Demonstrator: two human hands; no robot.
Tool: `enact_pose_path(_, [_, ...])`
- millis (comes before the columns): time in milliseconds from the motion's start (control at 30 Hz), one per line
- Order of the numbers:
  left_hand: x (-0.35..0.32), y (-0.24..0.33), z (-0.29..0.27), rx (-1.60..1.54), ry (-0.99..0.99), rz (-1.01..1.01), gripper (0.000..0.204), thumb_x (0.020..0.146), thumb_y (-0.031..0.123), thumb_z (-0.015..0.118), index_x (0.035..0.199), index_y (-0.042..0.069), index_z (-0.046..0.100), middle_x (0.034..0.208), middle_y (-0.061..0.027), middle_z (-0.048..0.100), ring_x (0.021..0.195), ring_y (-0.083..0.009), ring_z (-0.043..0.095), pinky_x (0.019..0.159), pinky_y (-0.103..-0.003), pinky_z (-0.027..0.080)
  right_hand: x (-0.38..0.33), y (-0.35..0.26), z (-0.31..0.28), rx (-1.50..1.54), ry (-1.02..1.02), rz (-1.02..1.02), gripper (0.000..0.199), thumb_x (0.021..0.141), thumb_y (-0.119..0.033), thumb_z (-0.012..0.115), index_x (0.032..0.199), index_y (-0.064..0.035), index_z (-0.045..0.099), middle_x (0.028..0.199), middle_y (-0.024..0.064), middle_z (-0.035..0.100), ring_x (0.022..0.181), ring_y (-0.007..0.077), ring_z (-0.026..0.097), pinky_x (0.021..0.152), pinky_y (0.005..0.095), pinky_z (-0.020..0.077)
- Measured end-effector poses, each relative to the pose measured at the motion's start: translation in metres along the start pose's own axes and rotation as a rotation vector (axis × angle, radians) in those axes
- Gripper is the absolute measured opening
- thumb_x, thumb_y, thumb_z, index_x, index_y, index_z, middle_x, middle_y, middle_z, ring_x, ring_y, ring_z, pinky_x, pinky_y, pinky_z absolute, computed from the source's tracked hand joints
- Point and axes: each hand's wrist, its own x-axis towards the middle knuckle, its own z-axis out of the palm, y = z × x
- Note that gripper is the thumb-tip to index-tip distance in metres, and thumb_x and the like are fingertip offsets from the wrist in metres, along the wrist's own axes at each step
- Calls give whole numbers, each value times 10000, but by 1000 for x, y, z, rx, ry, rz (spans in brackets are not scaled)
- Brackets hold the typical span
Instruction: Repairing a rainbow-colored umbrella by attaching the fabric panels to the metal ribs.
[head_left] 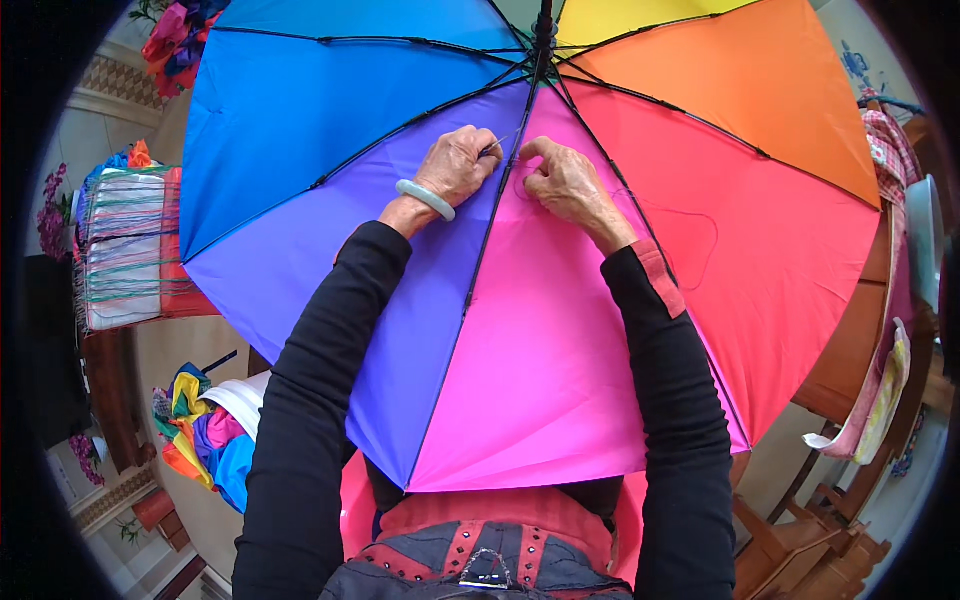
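Observation:
A rainbow umbrella [540, 400] is spread open across my lap, its ribbed inside facing me. My left hand [460, 165], with a pale bangle [426, 199] on its wrist, pinches a thin needle [500, 143] over the purple panel, beside a black rib [490, 235]. On the rib's other side, over the pink panel, my right hand [568, 182] has its thumb and forefinger curled together at a fine thread. The thread [716, 240] loops out across the red panel. Between both hands runs the rib; the exact stitching spot is too small to make out.
The black shaft [544, 35] and joined ribs stand at the top. To the left, a stand hung with coloured threads [125, 245] sits above a white container [240, 403] with folded colourful umbrella cloth [205, 430]. Wooden furniture [790, 530] and draped cloths [885, 390] line the right.

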Motion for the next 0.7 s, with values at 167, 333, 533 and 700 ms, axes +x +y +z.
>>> enact_pose_path(167, [3,4,8,-17,-1,-35,57,746,57,562,787,27,586,738,-116,560,702,-238,557,649,-320,448,1,2,6,44,101,-2,212,715,-75,523,913,-14,571,623,124,584,543,212,574,522,363,444])
enact_pose_path(333, [3,8,10,-76,-12,-141,88,731,86,572,796,34,600,750,-113,555,729,-243,553,676,-328,441,10,9,14,-137,275,-31,104,760,-72,493,782,2,563,638,141,601,503,212,572,482,355,451])
enact_pose_path(533, [0,2,8,-60,-19,-155,98,720,102,580,795,44,606,775,-115,559,753,-249,550,692,-337,438,15,-20,-5,173,-228,345,134,820,-103,475,746,-17,546,603,96,588,448,161,538,377,298,408])
enact_pose_path(700, [-1,4,12,-88,9,-171,99,721,101,582,797,43,608,781,-115,564,746,-249,553,687,-336,440,9,-18,-6,469,-134,387,130,815,-126,448,763,-32,522,591,98,595,401,179,531,338,313,403])
